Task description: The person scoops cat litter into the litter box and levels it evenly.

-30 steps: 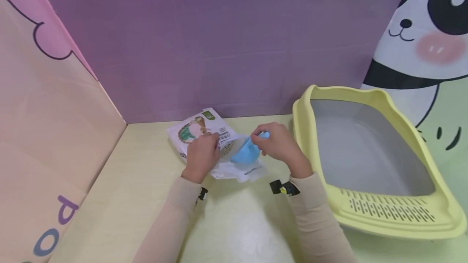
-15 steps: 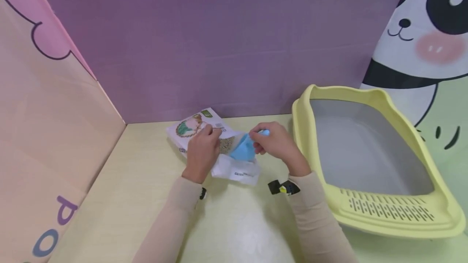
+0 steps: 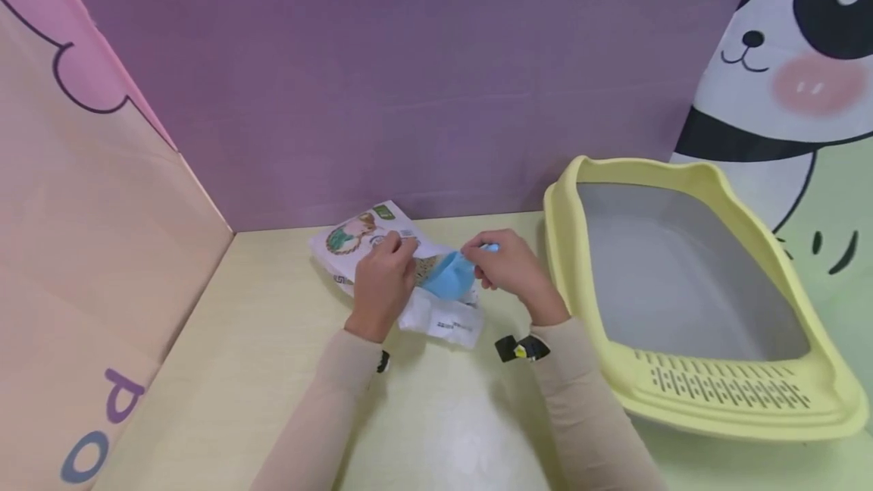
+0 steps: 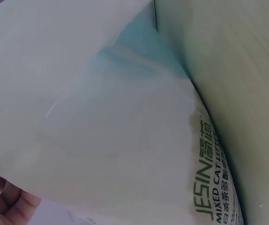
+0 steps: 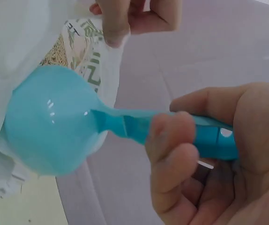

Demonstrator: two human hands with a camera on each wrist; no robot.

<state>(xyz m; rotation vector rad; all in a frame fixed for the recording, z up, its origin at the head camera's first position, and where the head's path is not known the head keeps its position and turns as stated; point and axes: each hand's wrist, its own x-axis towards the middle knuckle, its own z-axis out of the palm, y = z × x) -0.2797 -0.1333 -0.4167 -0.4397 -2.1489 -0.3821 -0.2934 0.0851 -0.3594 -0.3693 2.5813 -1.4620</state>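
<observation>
At the mouth of the litter bag [image 3: 361,237], we have the blue scoop [image 3: 449,277], bowl partly inside, its handle [image 5: 134,125] pointing out to the bag's right; our right hand [image 3: 508,267], nearer, grips that handle. Our left hand [image 3: 384,279] pinches the bag's edge.

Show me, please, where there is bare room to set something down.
The widest bare patch of table lies between the pink wall, the bag and the left sleeve; another, between that and the right sleeve. Around the bag's opening, left hand, right hand and scoop crowd together.
</observation>
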